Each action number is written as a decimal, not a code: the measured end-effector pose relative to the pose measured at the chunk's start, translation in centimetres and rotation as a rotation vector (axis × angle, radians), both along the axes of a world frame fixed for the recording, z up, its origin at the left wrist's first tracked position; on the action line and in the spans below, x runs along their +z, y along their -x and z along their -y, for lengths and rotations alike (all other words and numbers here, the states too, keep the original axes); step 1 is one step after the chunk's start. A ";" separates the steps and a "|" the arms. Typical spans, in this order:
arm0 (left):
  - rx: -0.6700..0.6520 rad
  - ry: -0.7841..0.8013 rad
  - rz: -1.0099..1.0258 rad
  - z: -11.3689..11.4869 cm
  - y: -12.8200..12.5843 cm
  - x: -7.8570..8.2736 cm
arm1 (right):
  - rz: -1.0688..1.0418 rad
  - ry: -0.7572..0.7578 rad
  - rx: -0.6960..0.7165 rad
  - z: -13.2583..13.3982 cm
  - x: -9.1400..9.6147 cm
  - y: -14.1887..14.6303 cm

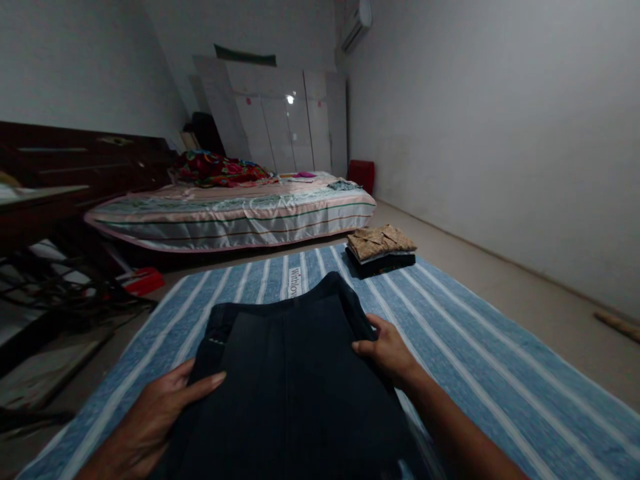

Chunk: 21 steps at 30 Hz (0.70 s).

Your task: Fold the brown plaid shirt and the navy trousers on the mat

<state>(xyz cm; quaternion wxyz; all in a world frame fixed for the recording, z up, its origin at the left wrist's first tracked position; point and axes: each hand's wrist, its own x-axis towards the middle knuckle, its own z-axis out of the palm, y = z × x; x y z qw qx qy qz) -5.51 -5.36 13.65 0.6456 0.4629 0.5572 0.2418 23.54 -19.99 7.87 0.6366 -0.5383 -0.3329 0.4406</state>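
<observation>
A dark folded garment (300, 380), seemingly dark trousers, is held up in front of me above the blue striped sheet (465, 353). My left hand (165, 403) grips its left edge, thumb on the near face and fingers behind. On the opposite side, my right hand (387, 347) pinches the right edge near the top, with the thumb in front. The garment's lower end runs out of the picture at the bottom. Beyond it, at the far end of the sheet, lies a stack of folded clothes (383, 243), tan patterned on top and black below.
Behind the sheet stands a bed (240, 213) with a red floral blanket (215, 170) on it. A dark table with a metal frame (50, 273) is at the left. Bare floor runs along the right wall, where a stick-like object (617, 327) lies.
</observation>
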 end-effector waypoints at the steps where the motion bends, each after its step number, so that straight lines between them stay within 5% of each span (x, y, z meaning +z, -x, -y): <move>1: -0.005 -0.017 0.021 0.1 -1.4 0.4 | 0.002 -0.005 -0.006 0.2 0.6 -1.4; 6: -0.101 -0.118 0.167 0.6 -10.9 0.2 | 0.154 0.121 -0.097 1.6 3.3 -10.3; 13: -0.202 -0.158 0.433 2.4 -24.8 -4.7 | 0.252 0.341 -0.280 4.5 4.4 -22.1; 21: -0.204 -0.171 0.427 4.1 -33.9 -8.3 | 0.288 0.501 -0.399 5.8 3.5 -30.4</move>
